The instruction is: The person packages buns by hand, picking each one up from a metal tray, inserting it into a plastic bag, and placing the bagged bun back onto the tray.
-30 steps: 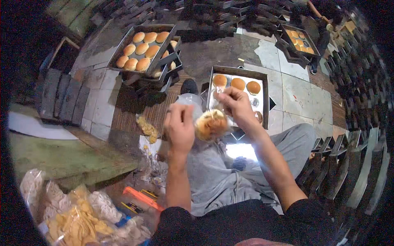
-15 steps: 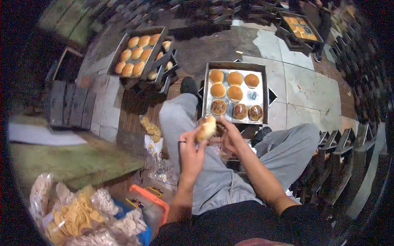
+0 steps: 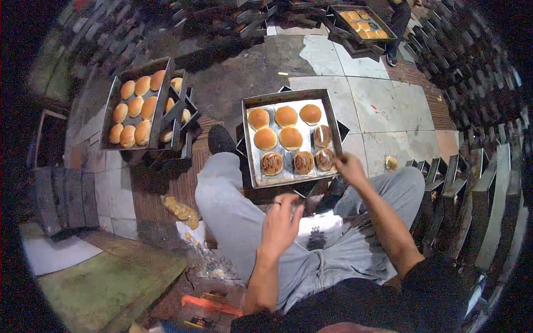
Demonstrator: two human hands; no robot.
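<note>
In the head view my right hand [image 3: 348,169] is at the tray's near right corner, its fingertips drawn together beside a wrapped bun [image 3: 324,160]. Whether the fingers pinch its wrapper cannot be made out. My left hand [image 3: 282,222], with a dark ring, hovers over my lap, fingers loosely apart and holding nothing visible. Just right of it lie shiny clear plastic bags [image 3: 322,228] with dark print. The metal tray [image 3: 247,145] in front of me holds plain golden buns [image 3: 286,116] at the back and left, and several dark-patterned wrapped buns [image 3: 303,162] along the near and right sides.
More buns fill a tilted tray [image 3: 108,129] at left, stacked on others. A farther bun tray [image 3: 363,25] stands near a person's leg [image 3: 398,28]. Black metal pans [image 3: 488,194] line the right. A small round item [image 3: 391,162] lies on the floor. A yellowish bundle [image 3: 181,211] lies left.
The bun that was between my hands is gone from them; a wrapped bun now fills the tray's former gap. My right hand moved out to the tray's corner. The view shifted right.
</note>
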